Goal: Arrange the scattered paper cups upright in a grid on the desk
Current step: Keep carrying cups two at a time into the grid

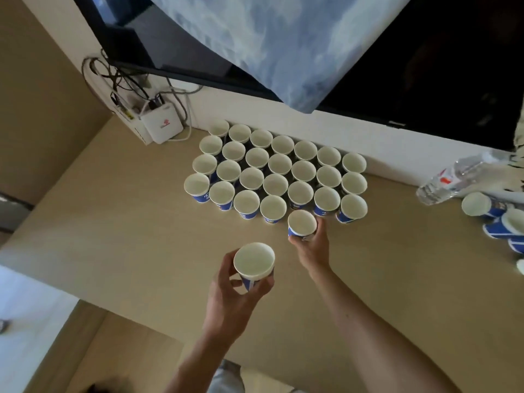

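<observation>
Several blue-and-white paper cups stand upright in a tight grid (pixel 279 164) on the beige desk (pixel 127 222), against the back wall. My right hand (pixel 310 245) grips another upright cup (pixel 302 222) just in front of the grid's front row, right of centre. My left hand (pixel 235 293) holds one more upright cup (pixel 253 260) above the desk, nearer to me. At the far right, a few cups (pixel 479 205) lie on their sides.
A white router (pixel 161 124) with tangled cables sits at the back left corner. A clear plastic water bottle (pixel 453 177) lies at the right, by the tipped cups. A dark screen (pixel 439 66) with a blue-white cloth over it hangs above the wall.
</observation>
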The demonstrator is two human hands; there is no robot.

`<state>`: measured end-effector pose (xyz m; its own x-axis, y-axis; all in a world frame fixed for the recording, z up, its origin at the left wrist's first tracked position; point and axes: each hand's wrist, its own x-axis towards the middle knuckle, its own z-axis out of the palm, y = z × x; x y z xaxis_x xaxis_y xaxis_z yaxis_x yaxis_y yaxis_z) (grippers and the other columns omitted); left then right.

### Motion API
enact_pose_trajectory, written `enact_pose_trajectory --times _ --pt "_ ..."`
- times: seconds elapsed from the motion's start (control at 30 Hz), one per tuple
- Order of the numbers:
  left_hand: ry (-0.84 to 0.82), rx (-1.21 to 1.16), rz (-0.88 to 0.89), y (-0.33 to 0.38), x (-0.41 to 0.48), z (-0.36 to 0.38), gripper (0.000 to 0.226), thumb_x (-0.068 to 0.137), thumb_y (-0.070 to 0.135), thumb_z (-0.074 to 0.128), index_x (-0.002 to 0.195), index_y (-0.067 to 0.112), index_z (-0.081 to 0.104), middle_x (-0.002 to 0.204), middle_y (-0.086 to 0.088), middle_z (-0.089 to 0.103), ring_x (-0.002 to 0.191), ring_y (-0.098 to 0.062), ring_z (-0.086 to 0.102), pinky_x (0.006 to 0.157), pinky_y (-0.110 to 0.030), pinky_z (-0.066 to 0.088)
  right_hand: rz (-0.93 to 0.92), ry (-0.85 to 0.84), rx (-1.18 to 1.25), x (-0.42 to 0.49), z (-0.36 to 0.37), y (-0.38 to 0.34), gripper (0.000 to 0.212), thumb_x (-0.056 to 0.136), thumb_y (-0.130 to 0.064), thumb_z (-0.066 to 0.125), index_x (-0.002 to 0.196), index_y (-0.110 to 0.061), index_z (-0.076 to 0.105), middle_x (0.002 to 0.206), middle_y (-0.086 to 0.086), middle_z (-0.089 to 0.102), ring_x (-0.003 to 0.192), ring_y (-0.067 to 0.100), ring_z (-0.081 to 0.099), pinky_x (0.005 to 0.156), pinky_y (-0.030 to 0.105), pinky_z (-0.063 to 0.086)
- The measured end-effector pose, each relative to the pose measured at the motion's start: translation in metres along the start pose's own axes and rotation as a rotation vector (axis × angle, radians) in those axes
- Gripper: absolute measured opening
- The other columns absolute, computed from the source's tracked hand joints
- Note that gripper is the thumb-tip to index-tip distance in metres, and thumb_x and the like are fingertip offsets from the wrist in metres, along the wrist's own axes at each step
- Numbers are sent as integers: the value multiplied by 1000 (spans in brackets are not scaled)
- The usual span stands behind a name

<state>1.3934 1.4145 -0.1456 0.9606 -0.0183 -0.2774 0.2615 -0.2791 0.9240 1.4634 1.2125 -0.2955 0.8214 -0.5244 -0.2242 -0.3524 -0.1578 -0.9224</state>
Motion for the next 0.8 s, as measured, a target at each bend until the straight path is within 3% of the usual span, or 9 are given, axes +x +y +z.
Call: enact_pose_trajectory --times 0.13,0.27,0.4,0.53,0.73,0.8 --pt "-4 -1 -26 -5 4 -1 60 60 50 79 115 31 62 105 14 71 92 -10 67 80 -30 54 -4 5 -24 14 10 17 75 61 -22 81 128 -20 49 117 3 63 105 22 63 92 40 54" --pt "-4 6 -38 -5 6 -2 60 61 49 79 116 30 62 105 13 71 92 -11 67 78 -26 51 11 16 2 24 14 24 77 62 -19 81 133 -18 49 123 7 61 111 25 62 89 30 57" --pt "-2 9 -52 -8 10 0 58 62 44 80 115 31 62 106 14 71 95 -10 67 81 -32 55 -4 34 22 31 18 28 78 64 -16 80 135 -15 49 126 7 58 115 25 61 87 43 60" --pt "0 7 -51 -10 12 2 56 63 40 81 115 32 62 107 15 70 97 -10 67 83 -35 56 18 21 54 35 21 28 78 71 1 82 140 -10 47 132 9 53 119 24 58 85 33 59" --pt "0 5 -38 -10 14 10 52 65 33 84 113 33 63 105 14 71 93 -12 68 83 -38 57 86 17 25 22 10 32 83 69 -6 81 142 -14 42 133 10 54 114 26 60 87 38 58" --pt "-7 13 -36 -10 15 14 53 66 32 84 114 33 63 105 14 71 93 -13 68 84 -40 57 101 70 -11 1 -3 30 81 74 1 78 144 -10 38 131 11 50 114 25 56 80 26 52"
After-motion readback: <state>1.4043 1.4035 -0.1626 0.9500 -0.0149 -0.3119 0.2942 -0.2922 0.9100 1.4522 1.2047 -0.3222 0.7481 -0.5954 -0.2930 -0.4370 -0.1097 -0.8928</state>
